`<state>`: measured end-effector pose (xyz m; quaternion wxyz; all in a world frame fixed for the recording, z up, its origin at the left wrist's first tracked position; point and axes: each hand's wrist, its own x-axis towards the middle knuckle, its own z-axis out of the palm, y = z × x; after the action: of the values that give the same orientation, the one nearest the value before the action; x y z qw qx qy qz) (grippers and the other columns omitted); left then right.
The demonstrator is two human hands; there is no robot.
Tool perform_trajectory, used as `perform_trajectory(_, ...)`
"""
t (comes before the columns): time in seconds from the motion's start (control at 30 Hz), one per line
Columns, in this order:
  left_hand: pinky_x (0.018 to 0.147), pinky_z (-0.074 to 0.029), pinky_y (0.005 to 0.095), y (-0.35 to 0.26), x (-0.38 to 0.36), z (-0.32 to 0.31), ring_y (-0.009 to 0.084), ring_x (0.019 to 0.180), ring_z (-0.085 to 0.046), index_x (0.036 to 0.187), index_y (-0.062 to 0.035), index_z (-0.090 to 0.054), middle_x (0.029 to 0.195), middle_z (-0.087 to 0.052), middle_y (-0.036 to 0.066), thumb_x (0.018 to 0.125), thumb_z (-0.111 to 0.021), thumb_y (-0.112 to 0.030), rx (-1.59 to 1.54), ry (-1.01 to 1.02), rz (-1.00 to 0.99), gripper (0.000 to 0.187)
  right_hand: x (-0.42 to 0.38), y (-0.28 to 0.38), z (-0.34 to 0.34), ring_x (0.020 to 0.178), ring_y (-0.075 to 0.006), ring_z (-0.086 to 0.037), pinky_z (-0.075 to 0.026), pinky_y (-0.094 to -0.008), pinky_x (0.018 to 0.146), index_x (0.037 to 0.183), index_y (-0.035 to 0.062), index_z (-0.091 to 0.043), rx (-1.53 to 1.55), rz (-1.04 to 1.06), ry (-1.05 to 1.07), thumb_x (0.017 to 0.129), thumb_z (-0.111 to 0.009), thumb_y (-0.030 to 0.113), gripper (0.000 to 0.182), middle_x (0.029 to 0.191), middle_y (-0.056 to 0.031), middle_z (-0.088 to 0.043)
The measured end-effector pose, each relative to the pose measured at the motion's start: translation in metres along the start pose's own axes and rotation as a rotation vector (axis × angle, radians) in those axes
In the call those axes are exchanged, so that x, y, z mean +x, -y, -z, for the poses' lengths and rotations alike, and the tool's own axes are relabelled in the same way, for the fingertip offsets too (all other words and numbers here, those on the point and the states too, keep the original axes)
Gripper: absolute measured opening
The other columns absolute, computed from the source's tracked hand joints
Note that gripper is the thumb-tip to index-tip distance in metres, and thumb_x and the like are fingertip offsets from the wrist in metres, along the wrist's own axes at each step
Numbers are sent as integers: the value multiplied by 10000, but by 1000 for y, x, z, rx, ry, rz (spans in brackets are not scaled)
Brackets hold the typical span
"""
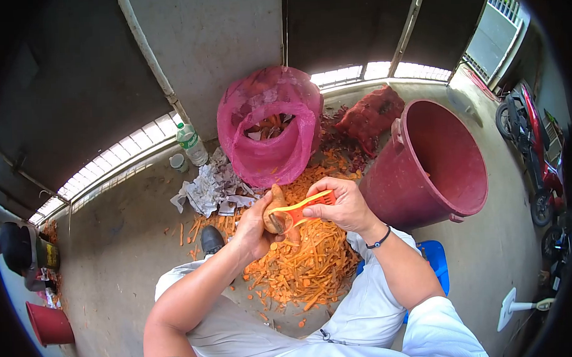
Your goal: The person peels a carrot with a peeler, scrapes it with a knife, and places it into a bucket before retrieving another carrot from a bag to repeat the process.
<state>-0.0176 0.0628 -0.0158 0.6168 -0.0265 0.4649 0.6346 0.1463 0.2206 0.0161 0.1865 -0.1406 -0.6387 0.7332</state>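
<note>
Head view: a root vegetable (274, 208) sits clasped in the left hand (253, 225).

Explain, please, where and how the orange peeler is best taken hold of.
Probably by the handle of the orange peeler, from the right, as the right hand does: its wider head points left, against the root vegetable in the left hand.

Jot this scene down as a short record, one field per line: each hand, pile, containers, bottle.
Left hand: holds a brownish-orange root vegetable
Right hand: grips an orange-and-yellow peeler, its head over the vegetable
Pile: orange peelings, heaped on the floor
Containers: open pink mesh bag beyond the pile; maroon bin right of it
Bottle: clear, green-capped, left of the bag
</note>
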Motion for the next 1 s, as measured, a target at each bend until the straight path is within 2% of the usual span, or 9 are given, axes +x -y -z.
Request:
perform_trajectory(0.13,513,-413,301,-3,-4,0,139,730,-636,1143,-164,-623,959,-696,16,1008,-598,-461,22,-24,11,326,-1,-5,-2,739,-50,-626,-493,-198,630,1036,14,-678,-247,148,-5,833,-854,45,270,880,9,-685)
perform_trajectory(0.23,509,-427,301,-11,-6,3,141,727,-644,1158,-141,-623,963,-702,27,1007,-606,-437,45,168,73,333,-2,0,-4,773,-61,-636,-505,-202,661,1037,10,-676,-78,88,9,845,-832,17,248,890,4,-686)
perform_trajectory(0.37,533,-505,322,-11,-25,-17,155,711,-675,1126,-104,-638,899,-705,49,1031,-586,-387,110,123,42,303,3,-3,2,807,-77,-659,-528,-206,696,1049,8,-673,9,155,85,859,-800,-18,229,907,-13,-697)
perform_trajectory(0.47,538,-529,325,-9,-34,4,156,728,-688,1183,-65,-641,935,-713,67,1029,-597,-367,116,220,76,342,12,-7,41,837,-99,-692,-570,-247,753,1056,-4,-671,-108,160,-104,867,-768,-44,216,937,-40,-720)
perform_trajectory(0.57,482,-439,324,-14,-47,0,223,665,-630,1151,-90,-616,864,-667,91,1000,-595,-455,249,275,96,395,20,-13,91,791,-91,-668,-546,-259,715,987,-17,-672,-806,106,-419,850,-778,6,175,891,-42,-726)
perform_trajectory(0.63,508,-539,327,-20,-53,0,187,664,-660,1190,-32,-629,936,-702,100,1061,-496,-391,59,499,211,404,24,-16,99,786,-93,-665,-535,-258,701,1004,-1,-661,-815,114,-578,865,-786,44,192,878,-31,-718)
perform_trajectory(0.83,487,-493,388,-12,-25,18,216,789,-668,1280,-80,-556,1022,-677,87,1070,-438,-384,-70,159,90,388,8,-8,45,716,-42,-622,-477,-192,597,1065,39,-635,-64,163,-200,859,-822,69,280,878,-4,-703)
perform_trajectory(0.87,489,-491,379,-10,-23,18,212,789,-668,1268,-90,-562,1007,-679,80,1070,-438,-395,-35,127,54,385,0,1,32,851,-96,-686,-564,-248,754,1064,18,-644,-105,64,-132,855,-813,12,269,944,-35,-714)
perform_trajectory(1.0,486,-465,350,-3,-20,13,201,740,-661,1197,-134,-576,941,-694,57,1071,-436,-434,-3,79,48,354,-9,-8,-14,814,-61,-649,-540,-214,707,1065,34,-640,-119,84,-2,828,-847,31,315,917,-20,-697)
